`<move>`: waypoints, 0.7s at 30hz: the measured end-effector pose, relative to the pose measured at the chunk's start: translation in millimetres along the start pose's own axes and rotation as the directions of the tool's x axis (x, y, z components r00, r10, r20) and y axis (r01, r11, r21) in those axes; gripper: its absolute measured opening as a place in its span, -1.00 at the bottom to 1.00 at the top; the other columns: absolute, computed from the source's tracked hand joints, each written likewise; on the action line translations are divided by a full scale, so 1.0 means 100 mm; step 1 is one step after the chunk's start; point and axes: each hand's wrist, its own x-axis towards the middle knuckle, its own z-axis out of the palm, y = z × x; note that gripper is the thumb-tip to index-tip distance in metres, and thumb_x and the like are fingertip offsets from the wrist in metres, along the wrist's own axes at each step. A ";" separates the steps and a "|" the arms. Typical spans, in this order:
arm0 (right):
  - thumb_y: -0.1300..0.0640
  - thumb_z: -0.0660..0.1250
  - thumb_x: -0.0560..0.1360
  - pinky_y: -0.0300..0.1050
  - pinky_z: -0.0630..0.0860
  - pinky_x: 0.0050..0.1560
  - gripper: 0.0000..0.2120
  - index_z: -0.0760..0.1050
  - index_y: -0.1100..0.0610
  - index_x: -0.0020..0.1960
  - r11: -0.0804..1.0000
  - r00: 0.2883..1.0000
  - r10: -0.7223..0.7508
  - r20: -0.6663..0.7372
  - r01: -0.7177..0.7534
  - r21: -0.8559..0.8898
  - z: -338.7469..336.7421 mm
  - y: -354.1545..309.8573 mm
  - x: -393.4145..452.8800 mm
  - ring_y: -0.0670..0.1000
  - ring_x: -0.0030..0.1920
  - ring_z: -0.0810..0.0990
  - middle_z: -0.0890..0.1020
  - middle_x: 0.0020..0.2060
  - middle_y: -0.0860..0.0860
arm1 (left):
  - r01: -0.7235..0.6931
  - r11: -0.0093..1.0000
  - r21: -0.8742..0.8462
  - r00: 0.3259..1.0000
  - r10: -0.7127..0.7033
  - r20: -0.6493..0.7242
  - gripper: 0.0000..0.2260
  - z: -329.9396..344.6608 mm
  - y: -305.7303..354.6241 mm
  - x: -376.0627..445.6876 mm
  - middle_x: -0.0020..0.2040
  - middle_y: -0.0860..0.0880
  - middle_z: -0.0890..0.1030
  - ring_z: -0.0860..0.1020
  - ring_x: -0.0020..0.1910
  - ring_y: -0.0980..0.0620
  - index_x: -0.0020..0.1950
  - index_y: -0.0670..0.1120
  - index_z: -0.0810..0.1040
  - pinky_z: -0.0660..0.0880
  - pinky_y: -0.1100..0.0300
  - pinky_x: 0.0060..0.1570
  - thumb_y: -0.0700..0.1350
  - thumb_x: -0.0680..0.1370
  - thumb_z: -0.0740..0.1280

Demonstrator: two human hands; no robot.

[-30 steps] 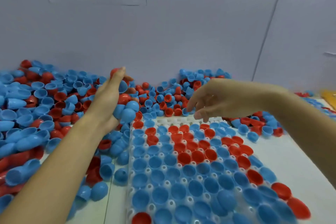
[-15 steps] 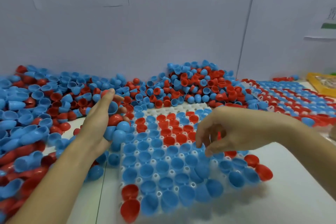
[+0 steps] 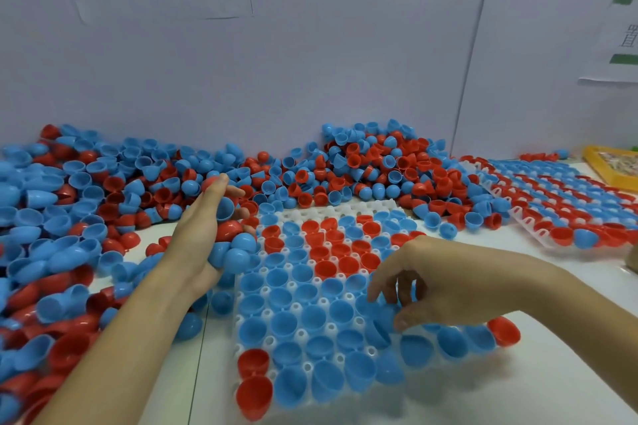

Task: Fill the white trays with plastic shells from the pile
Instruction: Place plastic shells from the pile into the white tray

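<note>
Left hand (image 3: pixel 203 238) cups a clutch of shells (image 3: pixel 232 245) at the tray (image 3: pixel 362 209) edge — right hand (image 3: pixel 438 283) pinches a blue shell (image 3: pixel 379 328) into a tray cell

One view only, from the camera on my head: it faces forward and down, close over the table (image 3: pixel 569 373), with my forearms entering from the lower edge and the wall (image 3: pixel 345 62) closing the top half of the frame
</note>
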 end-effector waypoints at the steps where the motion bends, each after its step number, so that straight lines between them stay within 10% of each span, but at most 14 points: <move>1: -0.03 0.46 0.49 -0.36 0.56 -0.02 -0.69 0.55 -0.26 0.20 1.000 1.000 -0.001 0.008 0.001 0.019 -0.02 0.01 -0.02 -0.30 -0.03 0.58 0.60 -0.05 -0.27 | -0.004 1.000 0.007 1.000 0.004 -0.003 -0.71 0.00 0.01 0.00 -0.29 -0.05 0.62 0.58 -0.43 0.04 -0.19 0.03 0.62 0.58 0.20 -0.39 0.22 0.53 0.36; 10: 0.17 0.43 0.51 -0.23 0.58 0.13 -0.75 0.57 -0.19 0.01 0.983 0.997 -0.028 -0.068 0.039 0.178 -0.01 0.08 -0.15 -0.19 0.05 0.61 0.57 0.02 -0.29 | 0.028 0.999 0.023 1.000 -0.028 0.000 -0.70 0.04 0.06 -0.02 -0.31 -0.04 0.61 0.57 -0.42 0.06 -0.24 0.04 0.64 0.59 0.21 -0.37 0.21 0.55 0.35; 21: 0.16 0.39 0.53 -0.62 0.37 -0.03 -0.73 0.61 -0.22 0.05 0.991 0.988 -0.025 -0.150 0.005 -0.132 0.05 0.13 -0.20 -0.48 0.11 0.40 0.51 -0.02 -0.55 | 0.021 1.000 0.018 0.999 -0.021 0.040 -0.69 -0.05 -0.02 -0.06 -0.30 -0.06 0.59 0.57 -0.43 0.03 -0.23 0.02 0.63 0.57 0.18 -0.41 0.20 0.56 0.34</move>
